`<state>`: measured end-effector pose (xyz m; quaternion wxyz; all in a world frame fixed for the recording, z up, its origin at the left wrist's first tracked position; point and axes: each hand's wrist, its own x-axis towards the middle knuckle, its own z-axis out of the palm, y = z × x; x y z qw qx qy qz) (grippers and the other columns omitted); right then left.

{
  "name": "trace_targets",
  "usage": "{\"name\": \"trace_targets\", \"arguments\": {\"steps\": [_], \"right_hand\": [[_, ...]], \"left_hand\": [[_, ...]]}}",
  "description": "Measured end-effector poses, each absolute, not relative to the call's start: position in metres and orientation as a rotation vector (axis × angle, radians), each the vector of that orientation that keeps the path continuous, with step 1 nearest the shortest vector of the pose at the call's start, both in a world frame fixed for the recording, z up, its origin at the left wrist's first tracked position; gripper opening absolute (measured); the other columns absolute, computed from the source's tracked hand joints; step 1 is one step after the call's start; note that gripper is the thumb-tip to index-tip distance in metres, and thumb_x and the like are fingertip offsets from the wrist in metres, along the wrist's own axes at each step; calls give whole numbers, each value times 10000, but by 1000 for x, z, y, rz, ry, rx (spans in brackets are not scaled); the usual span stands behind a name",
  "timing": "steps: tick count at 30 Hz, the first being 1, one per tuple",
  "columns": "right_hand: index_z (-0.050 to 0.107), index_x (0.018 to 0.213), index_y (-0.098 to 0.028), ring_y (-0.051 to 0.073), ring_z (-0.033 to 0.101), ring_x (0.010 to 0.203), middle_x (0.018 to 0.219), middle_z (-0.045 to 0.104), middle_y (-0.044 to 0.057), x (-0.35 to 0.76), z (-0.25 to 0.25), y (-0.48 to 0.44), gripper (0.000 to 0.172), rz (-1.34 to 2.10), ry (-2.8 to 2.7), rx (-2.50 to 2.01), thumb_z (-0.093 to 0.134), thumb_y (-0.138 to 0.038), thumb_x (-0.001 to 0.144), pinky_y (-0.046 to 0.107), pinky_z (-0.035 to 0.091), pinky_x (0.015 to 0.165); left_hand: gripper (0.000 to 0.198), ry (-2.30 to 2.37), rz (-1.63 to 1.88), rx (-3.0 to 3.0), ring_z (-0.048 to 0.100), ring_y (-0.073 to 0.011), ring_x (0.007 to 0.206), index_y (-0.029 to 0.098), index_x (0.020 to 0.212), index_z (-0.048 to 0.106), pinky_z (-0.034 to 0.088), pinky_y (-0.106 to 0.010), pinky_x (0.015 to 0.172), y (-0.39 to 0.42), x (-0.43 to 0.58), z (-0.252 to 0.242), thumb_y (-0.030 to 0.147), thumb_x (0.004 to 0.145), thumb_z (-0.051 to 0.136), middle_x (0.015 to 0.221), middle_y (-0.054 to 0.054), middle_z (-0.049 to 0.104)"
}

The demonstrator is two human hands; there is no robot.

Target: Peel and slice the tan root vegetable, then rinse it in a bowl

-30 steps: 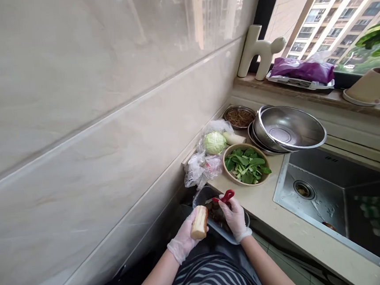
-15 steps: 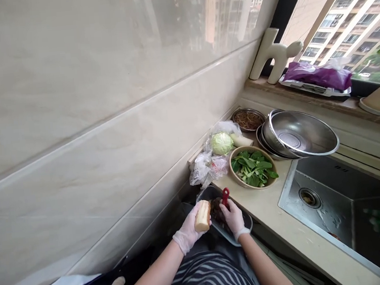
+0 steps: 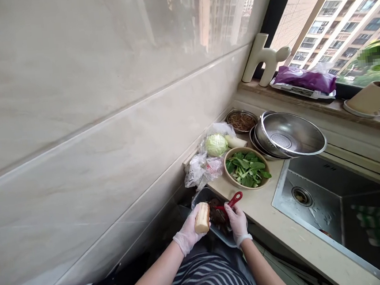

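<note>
My left hand (image 3: 188, 233), in a thin clear glove, grips a pale, partly peeled root vegetable (image 3: 202, 217) held end-on. My right hand (image 3: 237, 220), also gloved, is closed on a red-handled peeler (image 3: 231, 200) whose head rests against the vegetable's side. Both hands hover over a clear plastic tub (image 3: 218, 233) with dark peelings in it, at the near end of the beige counter (image 3: 265, 207).
A basket of green leaves (image 3: 247, 168), a cabbage (image 3: 216, 144) among plastic bags, a steel bowl of brown strands (image 3: 241, 120) and stacked steel colanders (image 3: 289, 134) sit further along. The sink (image 3: 328, 197) lies right. A tiled wall runs along the left.
The peeler's red handle swung from pointing up to pointing right, and the view shifted slightly. The left hand kept the vegetable in about the same place.
</note>
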<state>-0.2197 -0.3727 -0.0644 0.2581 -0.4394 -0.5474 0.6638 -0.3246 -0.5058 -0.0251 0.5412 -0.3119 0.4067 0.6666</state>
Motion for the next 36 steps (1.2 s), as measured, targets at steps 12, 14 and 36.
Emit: {"name": "trace_targets", "arguments": {"steps": [12, 14, 36], "right_hand": [[593, 715, -189, 70, 345, 420, 477, 466, -83, -217, -33, -380, 356, 2030, -1111, -1315, 738, -503, 633, 215, 265, 407], [581, 702, -188, 66, 340, 421, 481, 459, -84, -217, -32, -382, 352, 2038, -1131, -1305, 739, -496, 639, 213, 266, 411], [618, 815, -216, 97, 468, 517, 618, 577, -63, -218, -18, -377, 316, 2058, -1002, -1230, 716, -484, 678, 220, 396, 478]], "left_hand": [[399, 704, 1615, -598, 610, -143, 585, 142, 1054, 568, 507, -269, 570, -500, -327, -22, 481, 850, 525, 835, -83, 667], [368, 714, 1655, -622, 618, -146, 613, 147, 1054, 567, 511, -266, 579, -497, -324, -22, 455, 853, 533, 822, -60, 665], [381, 886, 1694, -570, 606, -136, 542, 104, 1052, 569, 499, -254, 516, -482, -323, -46, 431, 858, 544, 771, -62, 659]]}}
